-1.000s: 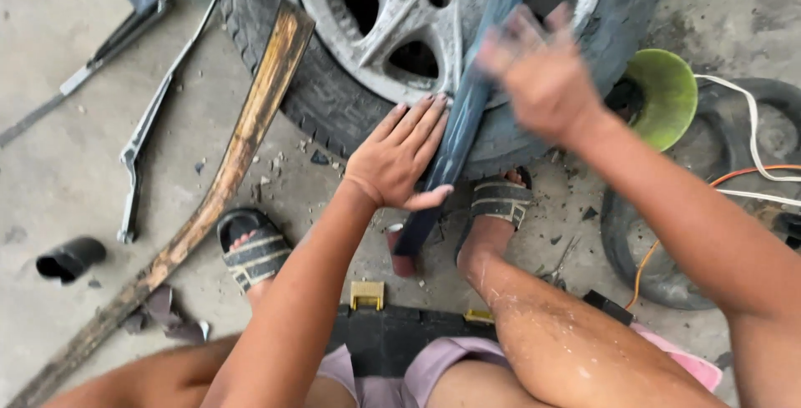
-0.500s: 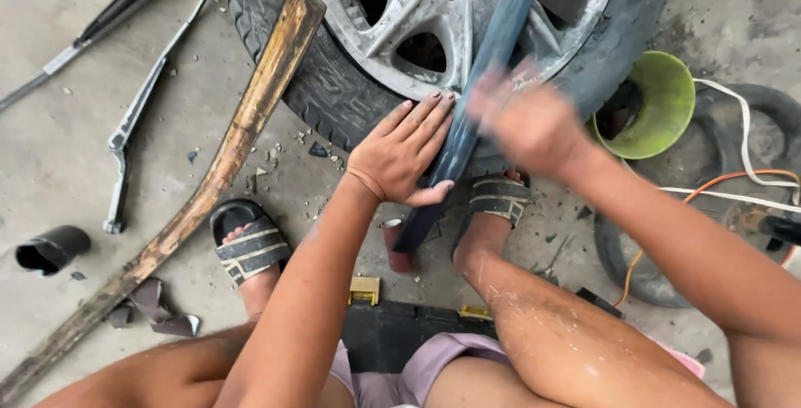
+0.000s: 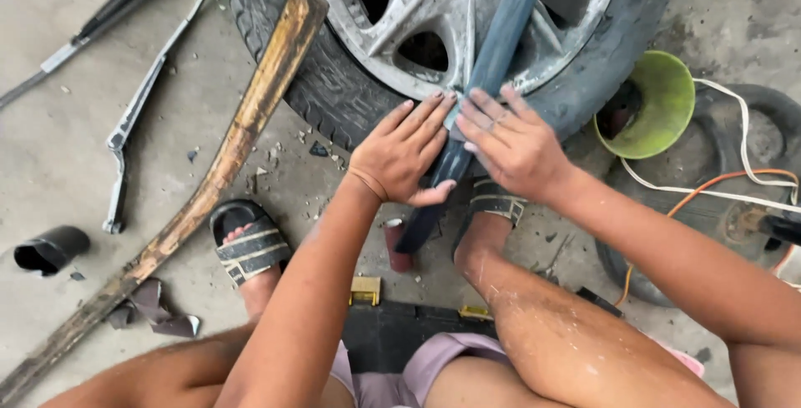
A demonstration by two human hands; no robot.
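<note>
Both hands lie flat with fingers spread, left hand (image 3: pixel 402 155) and right hand (image 3: pixel 511 143) either side of the dark bar (image 3: pixel 488 83) slanting across the wheel (image 3: pixel 434 16), gripping nothing

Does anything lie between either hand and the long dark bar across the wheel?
Nothing visible does. The left hand and right hand both already rest on the long dark blue-grey bar, which lies across the silver alloy wheel and its black tyre.
</note>
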